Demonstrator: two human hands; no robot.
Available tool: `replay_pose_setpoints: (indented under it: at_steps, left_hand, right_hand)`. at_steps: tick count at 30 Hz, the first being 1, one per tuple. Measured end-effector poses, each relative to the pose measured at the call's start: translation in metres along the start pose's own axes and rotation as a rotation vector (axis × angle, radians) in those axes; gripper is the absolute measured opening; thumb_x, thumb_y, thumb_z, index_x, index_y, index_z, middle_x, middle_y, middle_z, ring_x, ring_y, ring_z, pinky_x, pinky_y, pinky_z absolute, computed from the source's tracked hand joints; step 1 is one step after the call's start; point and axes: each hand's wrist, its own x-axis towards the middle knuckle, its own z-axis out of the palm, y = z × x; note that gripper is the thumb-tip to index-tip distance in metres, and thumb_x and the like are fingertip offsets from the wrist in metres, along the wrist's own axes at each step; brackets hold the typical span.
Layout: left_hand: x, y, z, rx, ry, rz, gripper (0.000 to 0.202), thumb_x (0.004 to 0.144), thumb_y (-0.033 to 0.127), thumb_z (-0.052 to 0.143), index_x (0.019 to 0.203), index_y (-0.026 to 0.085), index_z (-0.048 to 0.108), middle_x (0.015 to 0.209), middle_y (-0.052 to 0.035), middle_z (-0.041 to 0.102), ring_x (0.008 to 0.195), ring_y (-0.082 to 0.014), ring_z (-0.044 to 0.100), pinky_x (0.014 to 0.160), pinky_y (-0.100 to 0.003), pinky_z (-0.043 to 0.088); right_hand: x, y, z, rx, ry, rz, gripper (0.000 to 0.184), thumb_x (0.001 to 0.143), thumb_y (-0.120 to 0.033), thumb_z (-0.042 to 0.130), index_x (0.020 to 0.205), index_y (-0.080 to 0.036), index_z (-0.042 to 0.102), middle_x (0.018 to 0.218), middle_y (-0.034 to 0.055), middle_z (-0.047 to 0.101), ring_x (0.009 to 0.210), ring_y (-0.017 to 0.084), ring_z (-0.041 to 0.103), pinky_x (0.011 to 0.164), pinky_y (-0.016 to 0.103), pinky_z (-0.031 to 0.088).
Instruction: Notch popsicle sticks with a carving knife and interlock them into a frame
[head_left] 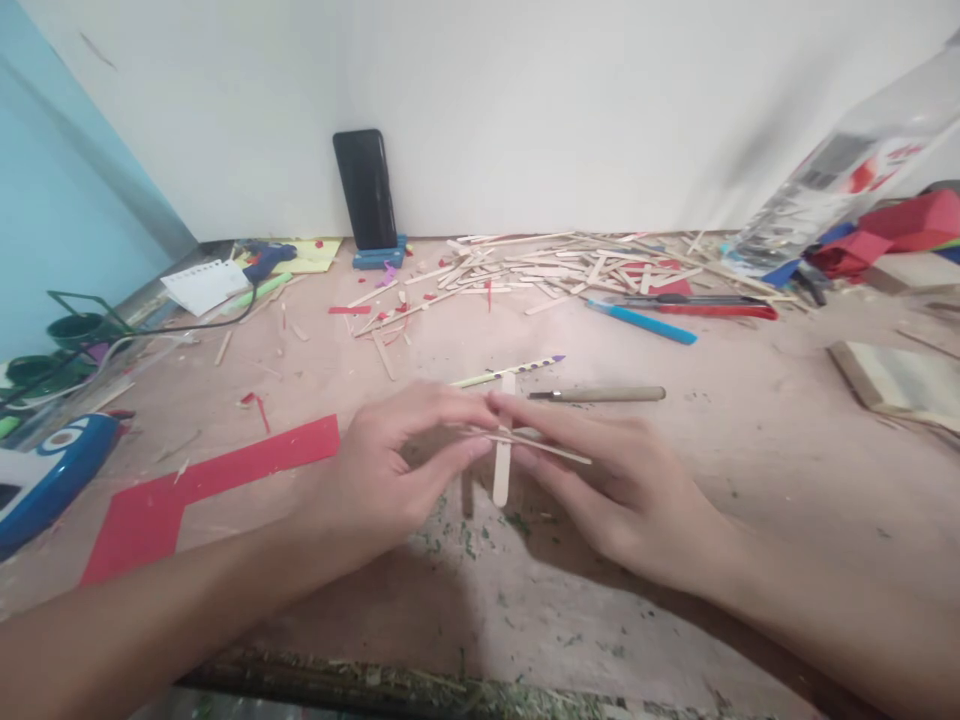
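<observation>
My left hand and my right hand meet at the middle of the wooden table. Between their fingertips they pinch a small cross of craft sticks: a wider pale stick stands upright, and a thin stick lies across it, pointing right. The fingers of both hands are closed on these sticks. Just behind the hands lie a dotted pencil and a brown-handled craft knife.
A heap of loose craft sticks covers the back of the table, with a blue pen and red cutter. A black phone leans on the wall. Red paper lies left, a glue gun back left, a clear bottle right.
</observation>
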Motion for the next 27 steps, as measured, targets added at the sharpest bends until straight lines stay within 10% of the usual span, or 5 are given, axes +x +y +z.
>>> replay_pose_setpoints:
  at_steps: [3,9,27]
  left_hand:
    - [-0.002,0.002,0.003,0.02,0.217,-0.099,0.017,0.086,0.022,0.08,0.094,0.023,0.065,0.099,-0.0009,0.066,0.098,-0.0169,0.061,0.087,-0.03,0.05]
    - [0.004,0.004,0.006,-0.423,0.021,-0.503,0.033,0.087,0.042,0.079,0.073,0.017,0.063,0.072,0.0004,0.064,0.064,-0.0098,0.054,0.059,-0.023,0.041]
    - [0.002,0.002,0.011,-0.665,-0.197,-0.635,0.022,0.088,0.036,0.079,0.091,0.014,0.077,0.073,-0.004,0.077,0.059,-0.0123,0.07,0.058,-0.022,0.058]
  right_hand:
    - [-0.001,0.001,0.0,-0.076,0.072,-0.003,0.04,0.103,-0.018,0.058,0.142,-0.017,0.061,0.126,0.0077,0.077,0.103,0.019,0.078,0.084,0.028,0.064]
    - [-0.002,0.002,0.002,-0.152,0.045,-0.144,0.046,0.1,-0.009,0.057,0.145,-0.015,0.056,0.128,0.0087,0.076,0.106,0.016,0.076,0.089,0.027,0.062]
    - [0.0,0.007,0.005,-0.103,0.068,-0.166,0.046,0.1,-0.005,0.057,0.144,-0.016,0.058,0.135,0.0063,0.073,0.12,0.011,0.07,0.104,0.018,0.052]
